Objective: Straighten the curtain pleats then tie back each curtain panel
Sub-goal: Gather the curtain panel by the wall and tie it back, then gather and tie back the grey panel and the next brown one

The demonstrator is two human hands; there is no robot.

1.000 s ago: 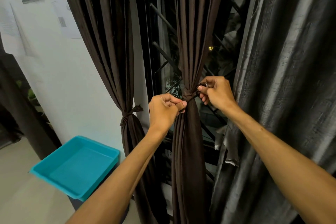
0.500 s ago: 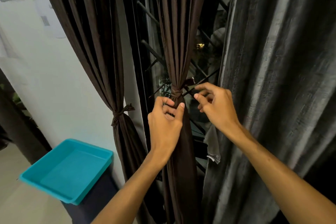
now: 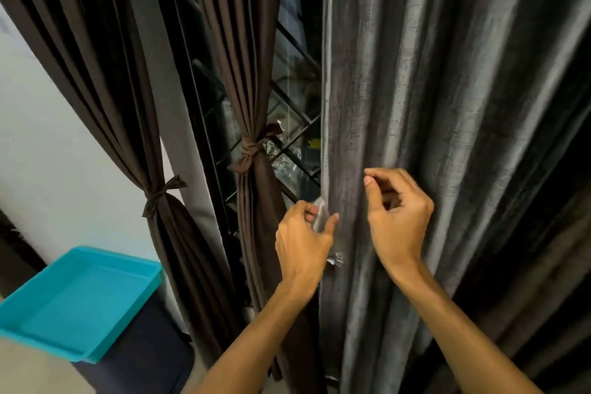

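Both hands moved off mid brown panel (image 3: 252, 73), now knotted by its tie (image 3: 249, 153) at frame centre, to grey curtain (image 3: 447, 105) filling right half: L hand (image 3: 303, 240) pinches its edge, R hand (image 3: 399, 221) curled at a fold, grip can't tell; step prob. pleat-straightening, next needs folds gathered evenly.

a tied panel (image 3: 128, 112) hangs at the left, a second tied panel (image 3: 246, 67) in the middle, a loose panel (image 3: 447, 99) at the right, with a window grille (image 3: 295, 134) behind them. a tray (image 3: 145, 293) sits low at the left.
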